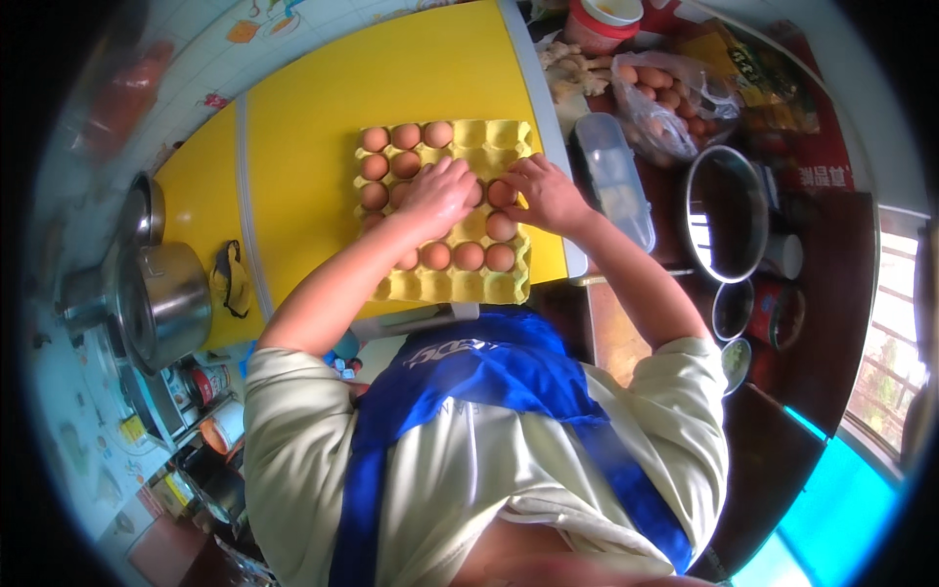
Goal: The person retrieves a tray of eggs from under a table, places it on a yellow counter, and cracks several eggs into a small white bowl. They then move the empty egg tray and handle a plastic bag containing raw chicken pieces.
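A yellow egg tray [406,286] lies before me on the yellow tabletop, with brown eggs in many of its cups. Several cups at its far right and along its near edge hold none. My right hand [548,199] reaches in over the tray's right edge, thumb and fingers around a brown egg [502,193]. Over the middle of the tray, my left hand [438,201] has its fingers bent down among the eggs. Another egg [476,194] shows just beside it. What lies beneath the left hand is hidden.
Right of the table, a plastic bag of eggs [665,98], a clear lidded container [614,181] and a metal-rimmed pot [727,213] stand on a dark counter. At the left are a steel pot [171,298] and a yellow-and-black item [230,279].
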Tool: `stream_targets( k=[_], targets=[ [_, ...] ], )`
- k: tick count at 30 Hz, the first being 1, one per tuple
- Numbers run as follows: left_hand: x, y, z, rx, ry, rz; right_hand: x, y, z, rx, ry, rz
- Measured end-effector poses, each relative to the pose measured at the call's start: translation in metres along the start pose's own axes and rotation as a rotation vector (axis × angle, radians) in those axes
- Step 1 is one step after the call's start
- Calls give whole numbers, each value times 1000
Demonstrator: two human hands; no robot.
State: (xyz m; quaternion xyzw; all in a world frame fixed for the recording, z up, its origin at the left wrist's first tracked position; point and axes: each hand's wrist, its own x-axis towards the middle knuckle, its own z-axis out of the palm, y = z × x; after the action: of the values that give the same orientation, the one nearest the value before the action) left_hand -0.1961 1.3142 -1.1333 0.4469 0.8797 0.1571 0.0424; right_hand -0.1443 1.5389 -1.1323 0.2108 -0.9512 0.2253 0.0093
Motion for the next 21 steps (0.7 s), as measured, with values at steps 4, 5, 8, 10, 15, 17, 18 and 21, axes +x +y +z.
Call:
stream_targets(
  k=[4, 5, 8, 10, 15, 17, 18, 21],
  targets=[
    [1, 1, -11, -232, 100, -181, -10, 9, -7, 485, 140, 170],
    [5, 3, -13, -352, 120, -239, -14, 10, -10, 701, 193, 267],
    [27, 18, -15, -482, 216, -222, -26, 15, -20, 1740, 74, 368],
    [51, 34, -11, -564, 192, -173, -31, 18, -26, 2021, 9, 290],
    [124, 57, 5, -657, 214, -16, -37, 58, -56, 2026, 214, 293],
    [157, 60, 13, -779, 142, -10, -47, 91, -82, 1860, 354, 293],
    [175, 61, 17, -739, 140, 17, -48, 112, -97, 1716, 415, 343],
    [233, 71, 31, -526, 131, 119, -50, 172, -135, 1252, 548, 621]
  ],
)
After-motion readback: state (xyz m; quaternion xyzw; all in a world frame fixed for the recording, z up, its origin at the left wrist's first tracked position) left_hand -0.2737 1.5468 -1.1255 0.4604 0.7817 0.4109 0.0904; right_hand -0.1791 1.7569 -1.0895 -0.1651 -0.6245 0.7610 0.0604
